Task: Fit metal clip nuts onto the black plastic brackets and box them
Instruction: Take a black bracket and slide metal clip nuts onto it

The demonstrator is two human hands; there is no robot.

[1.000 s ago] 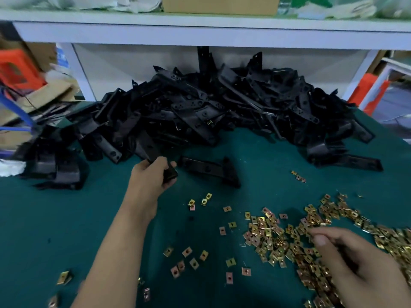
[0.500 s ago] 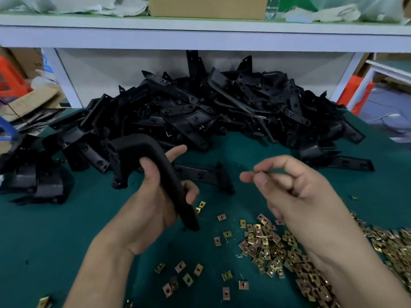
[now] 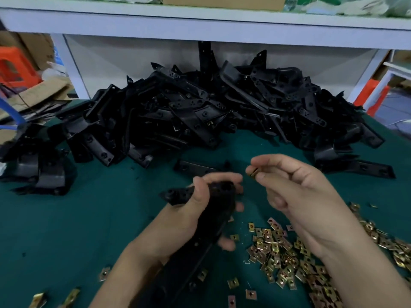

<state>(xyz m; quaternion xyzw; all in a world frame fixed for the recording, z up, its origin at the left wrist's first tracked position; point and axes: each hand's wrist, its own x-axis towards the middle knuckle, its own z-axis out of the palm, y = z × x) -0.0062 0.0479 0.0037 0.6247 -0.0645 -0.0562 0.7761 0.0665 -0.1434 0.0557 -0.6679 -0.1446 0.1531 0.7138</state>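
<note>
Head view: left hand (image 3: 189,210) fingers (image 3: 224,243) curled round black bracket (image 3: 220,203); right hand (image 3: 295,192) fingers pinching clip nut (image 3: 253,173) just beside bracket's upper end, apart; loose nuts (image 3: 278,252) near table's (image 3: 66,230) right edge.

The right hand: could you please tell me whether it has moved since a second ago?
Yes. The right hand has left the heap of clip nuts and come up toward the lone bracket beyond it, pinching one clip nut.

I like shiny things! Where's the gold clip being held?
Head view, near the middle: the gold clip is pinched in the right hand, just right of the black bracket that the left hand grips, above the green table.
</note>
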